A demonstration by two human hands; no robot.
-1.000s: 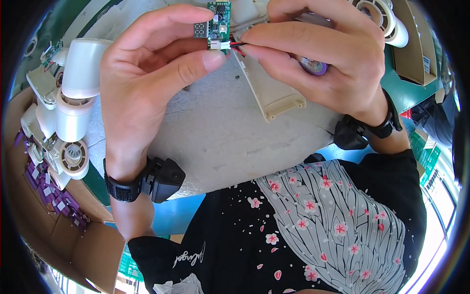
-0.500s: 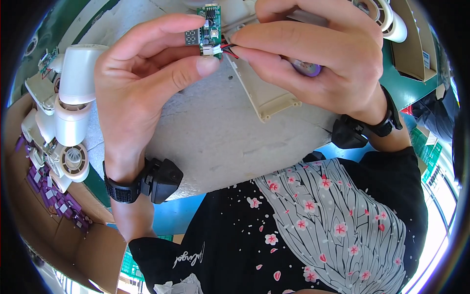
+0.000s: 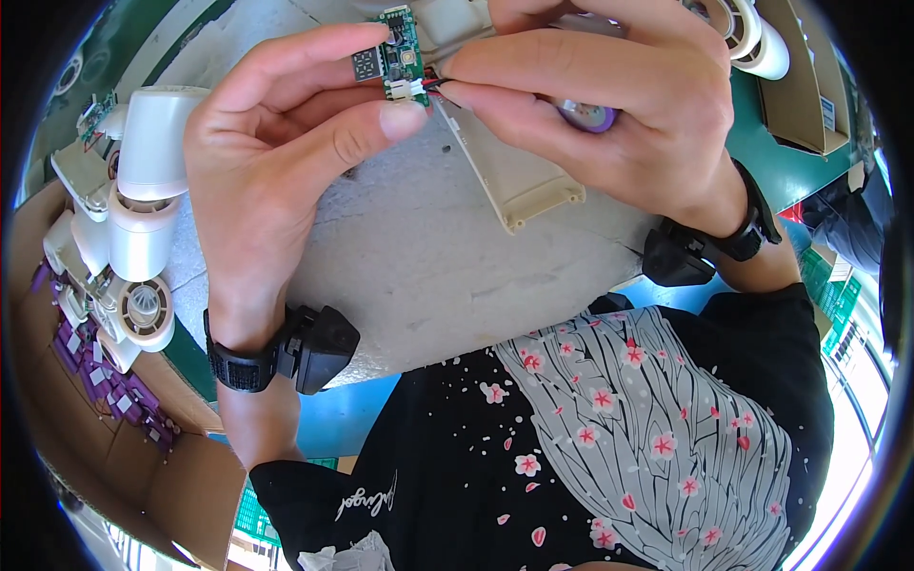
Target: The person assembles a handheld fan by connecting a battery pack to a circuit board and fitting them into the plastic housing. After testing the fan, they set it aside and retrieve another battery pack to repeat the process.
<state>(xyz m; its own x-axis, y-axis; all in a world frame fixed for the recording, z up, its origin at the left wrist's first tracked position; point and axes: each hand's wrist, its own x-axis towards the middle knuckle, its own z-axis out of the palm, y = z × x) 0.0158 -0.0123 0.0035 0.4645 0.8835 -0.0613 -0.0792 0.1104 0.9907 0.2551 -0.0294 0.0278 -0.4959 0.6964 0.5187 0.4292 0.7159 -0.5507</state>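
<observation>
Between the thumb and forefinger of my left hand (image 3: 276, 162) is a small green circuit board (image 3: 402, 57), held upright by its edges. A small digit display (image 3: 367, 65) sticks out from its left side, and a white socket (image 3: 406, 89) sits at its lower end. My right hand (image 3: 609, 105) pinches red and black wires (image 3: 435, 84) right at that socket; the fingertips hide how far the plug is in. A purple battery cell (image 3: 588, 116) shows beneath the fingers of the same hand, mostly covered. Under both hands lies a cream plastic shell (image 3: 505, 195).
White cylindrical fan housings (image 3: 148, 143) stand at the left table edge. Below them a cardboard box (image 3: 181, 495) holds several purple battery packs (image 3: 105, 381). More white housings (image 3: 762, 52) and another cardboard box (image 3: 809, 86) are at the far right. The grey work surface (image 3: 447, 285) spreads before me.
The circuit board has tilted slightly and shifted a little. My right hand has moved slightly left and up, bringing the wires closer against the socket.
</observation>
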